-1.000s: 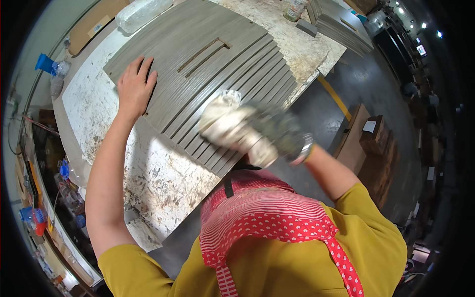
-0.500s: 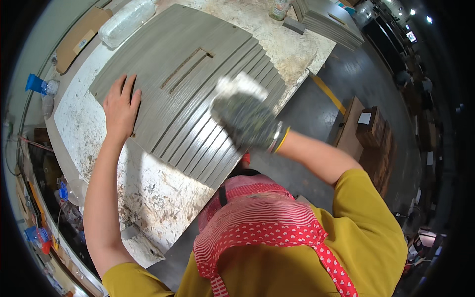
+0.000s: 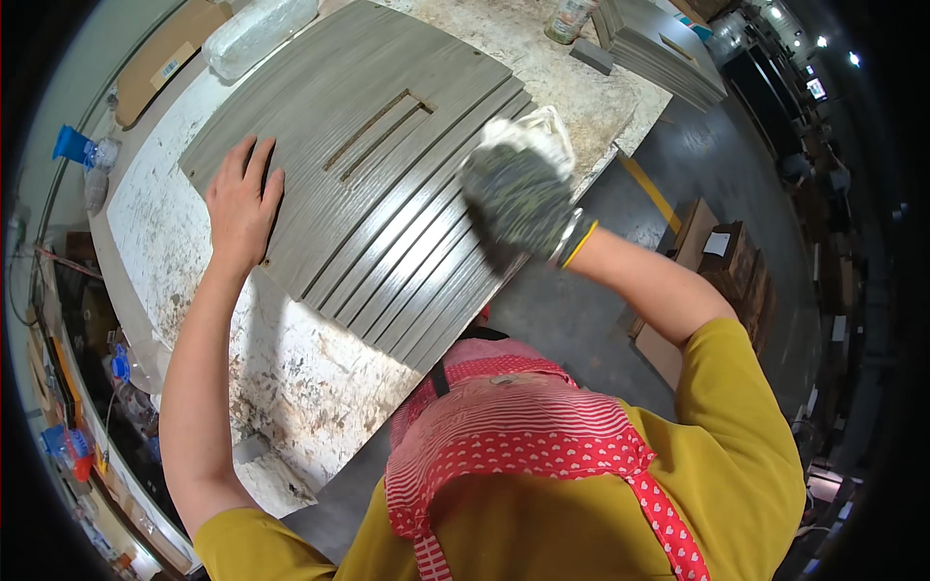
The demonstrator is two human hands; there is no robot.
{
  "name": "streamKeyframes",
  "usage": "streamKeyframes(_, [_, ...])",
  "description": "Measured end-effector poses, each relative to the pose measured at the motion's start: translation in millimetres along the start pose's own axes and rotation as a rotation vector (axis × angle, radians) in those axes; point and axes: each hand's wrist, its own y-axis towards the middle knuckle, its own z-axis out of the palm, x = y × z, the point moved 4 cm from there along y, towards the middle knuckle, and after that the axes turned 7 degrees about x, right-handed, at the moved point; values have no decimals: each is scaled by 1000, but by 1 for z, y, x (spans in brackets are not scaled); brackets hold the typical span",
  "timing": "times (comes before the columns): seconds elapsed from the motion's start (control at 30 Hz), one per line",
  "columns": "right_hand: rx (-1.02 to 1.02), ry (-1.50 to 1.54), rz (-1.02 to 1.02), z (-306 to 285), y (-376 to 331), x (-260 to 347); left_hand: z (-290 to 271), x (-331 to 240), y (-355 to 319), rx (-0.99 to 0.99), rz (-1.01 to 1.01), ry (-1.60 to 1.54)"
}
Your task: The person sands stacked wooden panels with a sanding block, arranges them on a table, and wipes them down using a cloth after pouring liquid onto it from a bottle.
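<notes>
A fanned stack of grey wood-grain panels (image 3: 320, 87) lies on the worktable, each lower one showing as a strip on the side nearer me. A narrow U-shaped groove (image 3: 378, 131) is cut into the top panel. My bare left hand (image 3: 240, 208) rests flat with fingers stretched out on that panel's left end. In a dark patterned work glove, my right hand (image 3: 520, 198) is closed on a crumpled white cloth (image 3: 550, 136) over the right ends of the lower strips. The glove hides part of the cloth and most of my right fingers.
Paint-stained white worktable (image 3: 281, 387) surrounds the stack. A clear plastic-wrapped bundle (image 3: 257, 39) and brown cardboard (image 3: 165, 58) lie far left. Far right are a jar (image 3: 570, 19), a dark block (image 3: 592, 55) and another panel stack (image 3: 659, 58). Boxes (image 3: 727, 257) stand on the floor.
My right hand has moved right and slightly upward in the picture with the cloth, toward the strips' right ends. The left hand stays on the top panel.
</notes>
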Motion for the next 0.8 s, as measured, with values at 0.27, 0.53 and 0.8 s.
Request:
streamKeyframes(0.27, [39,497,-111,14,5,-40,-2,3,-4,16,-10,5])
streamKeyframes(0.53, [235,490,195,95,-13,-132,3,5,-2,9,-5,27])
streamKeyframes(0.8, [6,1117,427,48,6,-133,0,4,-6,-2,-22,18])
